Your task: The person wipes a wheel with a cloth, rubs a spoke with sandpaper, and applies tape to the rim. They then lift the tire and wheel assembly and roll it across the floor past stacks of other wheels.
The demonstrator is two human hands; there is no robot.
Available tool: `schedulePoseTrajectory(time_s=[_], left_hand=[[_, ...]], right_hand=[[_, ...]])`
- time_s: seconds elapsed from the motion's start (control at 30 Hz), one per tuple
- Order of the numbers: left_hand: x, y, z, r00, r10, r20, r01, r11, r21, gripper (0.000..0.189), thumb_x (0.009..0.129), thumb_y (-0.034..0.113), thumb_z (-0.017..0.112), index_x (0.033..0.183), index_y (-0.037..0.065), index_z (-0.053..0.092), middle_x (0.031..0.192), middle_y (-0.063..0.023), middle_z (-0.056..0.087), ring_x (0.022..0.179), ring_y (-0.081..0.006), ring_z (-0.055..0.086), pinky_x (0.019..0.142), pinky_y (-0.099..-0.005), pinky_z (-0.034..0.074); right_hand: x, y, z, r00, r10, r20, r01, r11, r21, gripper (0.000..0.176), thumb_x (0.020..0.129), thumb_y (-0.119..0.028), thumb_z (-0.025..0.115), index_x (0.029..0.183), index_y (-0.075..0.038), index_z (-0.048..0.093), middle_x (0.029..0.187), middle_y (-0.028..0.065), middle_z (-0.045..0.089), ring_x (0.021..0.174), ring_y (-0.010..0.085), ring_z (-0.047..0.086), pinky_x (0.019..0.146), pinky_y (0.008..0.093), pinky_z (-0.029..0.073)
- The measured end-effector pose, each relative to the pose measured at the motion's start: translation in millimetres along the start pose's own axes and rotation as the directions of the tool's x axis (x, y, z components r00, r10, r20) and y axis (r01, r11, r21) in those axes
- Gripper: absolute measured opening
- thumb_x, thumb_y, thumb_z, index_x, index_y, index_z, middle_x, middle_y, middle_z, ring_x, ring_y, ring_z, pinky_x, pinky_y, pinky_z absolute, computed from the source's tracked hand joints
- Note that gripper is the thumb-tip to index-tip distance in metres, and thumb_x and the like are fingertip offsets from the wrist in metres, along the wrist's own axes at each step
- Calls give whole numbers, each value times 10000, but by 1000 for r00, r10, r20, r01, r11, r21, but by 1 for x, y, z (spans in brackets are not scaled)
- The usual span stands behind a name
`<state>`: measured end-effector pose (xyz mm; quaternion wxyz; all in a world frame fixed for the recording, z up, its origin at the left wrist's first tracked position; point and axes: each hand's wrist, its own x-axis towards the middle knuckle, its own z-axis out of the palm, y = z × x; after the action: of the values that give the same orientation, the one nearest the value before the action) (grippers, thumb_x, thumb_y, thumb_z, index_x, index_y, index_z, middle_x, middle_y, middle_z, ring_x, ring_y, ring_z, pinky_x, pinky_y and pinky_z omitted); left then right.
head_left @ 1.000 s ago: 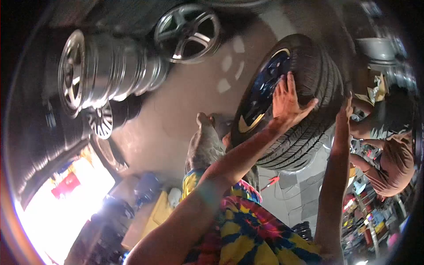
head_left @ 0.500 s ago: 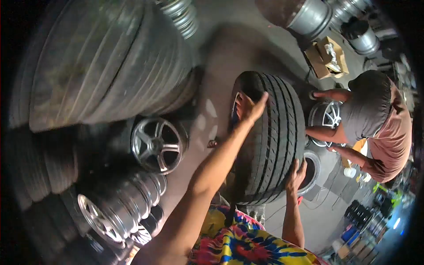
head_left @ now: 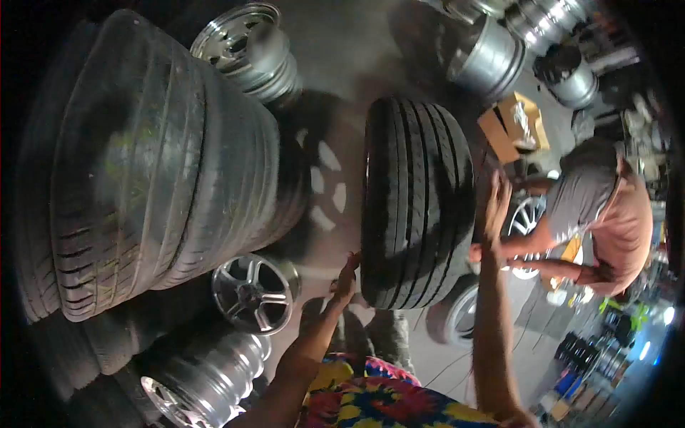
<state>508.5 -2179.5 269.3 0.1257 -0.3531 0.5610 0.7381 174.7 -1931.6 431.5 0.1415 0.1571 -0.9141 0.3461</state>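
A black tyre [head_left: 417,207] stands upright in front of me, its grooved tread facing me. My left hand [head_left: 346,279] is low beside its left sidewall, fingers stretched and fingertips right at the edge. On the other side, my right hand [head_left: 494,207] is raised next to the tread's right edge with its fingers extended, palm toward the tyre. Neither hand is wrapped round the tyre. Below it, my colourful tie-dye shirt [head_left: 385,399] shows.
Large stacked tyres [head_left: 143,164] rise at left. A five-spoke rim [head_left: 253,294] and several stacked rims [head_left: 207,378] lie below them. At right, a person [head_left: 606,214] bends over a silver rim [head_left: 526,217]. A cardboard box [head_left: 519,125] and a silver wheel barrel [head_left: 492,60] are further back.
The tyre is more upright and slightly left in view. My left hand left its upper side and dropped to the lower left; my right hand moved up along its right side.
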Motion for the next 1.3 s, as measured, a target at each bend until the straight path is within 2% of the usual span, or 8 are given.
schedulePoseTrajectory(time_s=[0.23,0.33,0.37,0.43,0.5,1.1,1.17,1.3], left_hand=[[175,15,50,993,82,-83,-89,992,-88,808,1142,618,229,1636,-3,381,1703,-139,377,1583,-257,308,1304,-399,198],[227,58,94,945,84,-316,-326,319,-890,743,1154,557,295,1631,-6,384,1685,-161,395,1560,-270,352,1302,-406,219],[242,94,103,774,510,-375,-621,726,-295,677,1143,484,399,1614,-3,407,1634,-174,458,1501,-307,428,1267,-430,288],[239,186,96,554,829,-78,-707,518,482,625,1132,410,502,1597,-1,431,1584,-187,521,1442,-344,504,1233,-453,358],[232,288,120,966,169,-196,-169,986,16,774,1047,555,620,1583,21,457,1538,-190,558,1369,-363,559,1187,-479,399],[591,598,-7,925,-45,-379,-69,957,-282,948,992,744,549,1641,65,417,1696,-142,397,1549,-281,368,1265,-393,265],[669,588,-52,959,-158,-233,44,902,-430,974,981,769,535,1654,78,395,1721,-145,359,1587,-268,325,1268,-371,249],[672,660,-94,991,125,-55,-136,938,-320,968,1026,632,593,1694,40,221,1707,-153,344,1575,-269,325,1278,-377,262]], right_hand=[[-36,-32,60,918,395,-24,-396,915,-83,755,1058,-453,599,1666,-89,336,1586,265,421,1426,477,459,1185,538,378],[94,-16,78,911,408,63,-400,910,-110,796,1044,-590,564,1664,-137,356,1461,271,519,1339,468,522,1132,514,426],[134,-14,89,891,451,52,-433,879,-200,817,1043,-648,517,1663,-140,358,1433,281,537,1311,471,539,1110,518,439],[178,-23,103,879,463,116,-431,874,-223,827,1038,-675,495,1657,-141,368,1406,296,549,1287,475,554,1096,520,454],[226,31,146,920,362,151,-316,912,-262,838,1030,-692,490,1652,-142,377,1393,300,555,1277,478,559,1093,525,455],[556,161,305,806,80,587,-281,924,261,705,1156,-523,352,1535,49,517,1473,146,638,1328,226,612,1148,378,453],[525,122,283,609,110,785,-778,272,566,723,1140,-554,356,1565,18,484,1529,173,576,1420,262,523,1195,399,408],[536,94,322,746,467,476,-526,851,-10,743,1097,-602,423,1496,9,559,1481,224,599,1382,347,541,1165,435,421]])
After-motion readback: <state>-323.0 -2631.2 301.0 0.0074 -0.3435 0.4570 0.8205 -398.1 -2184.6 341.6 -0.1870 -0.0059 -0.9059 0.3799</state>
